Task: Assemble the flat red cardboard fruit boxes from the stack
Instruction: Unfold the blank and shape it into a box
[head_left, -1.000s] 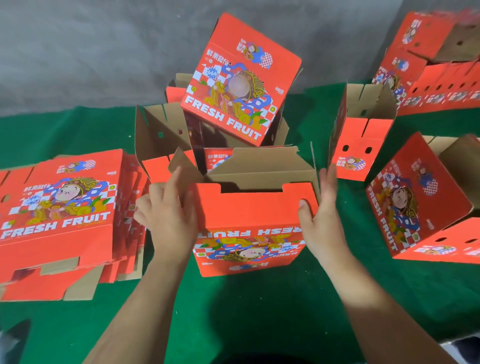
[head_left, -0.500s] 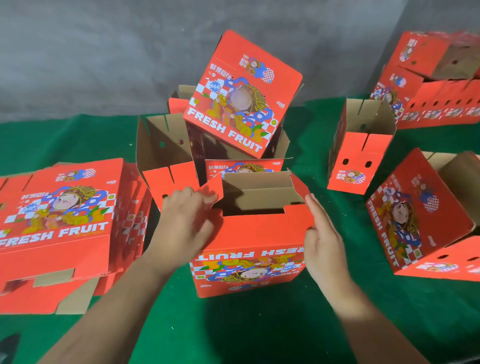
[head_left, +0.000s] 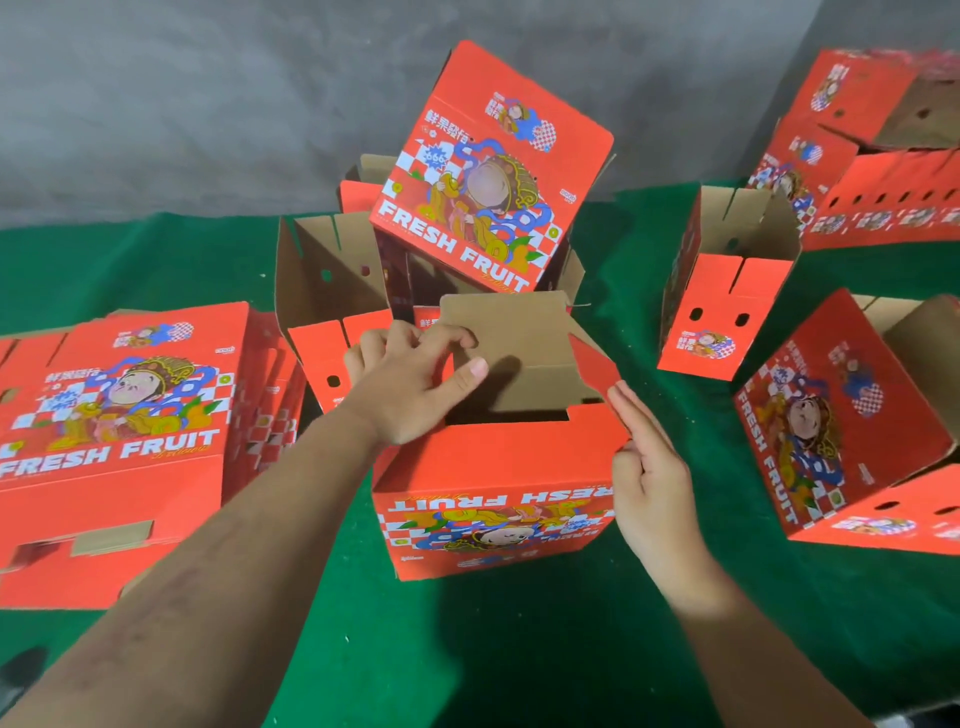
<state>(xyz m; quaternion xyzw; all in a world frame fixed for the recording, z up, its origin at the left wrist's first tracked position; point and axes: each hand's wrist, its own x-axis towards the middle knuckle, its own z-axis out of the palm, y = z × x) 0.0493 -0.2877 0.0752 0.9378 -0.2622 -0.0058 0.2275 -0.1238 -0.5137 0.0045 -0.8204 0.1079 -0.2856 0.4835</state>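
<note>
Cardboard bends easily. Our left hand (head_left: 415, 384) grips the box (head_left: 498, 488) flap (head_left: 511, 343); our right hand (head_left: 649, 467) presses flat. Pushing too hard could crease it.

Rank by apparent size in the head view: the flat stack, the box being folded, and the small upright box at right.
1. Flat stack of red cardboard box blanks, largest.
2. Red cardboard box being folded by the hands, close behind; it's nearer the camera, so unsure.
3. Small upright red cardboard box, smallest, though farther away.
</note>
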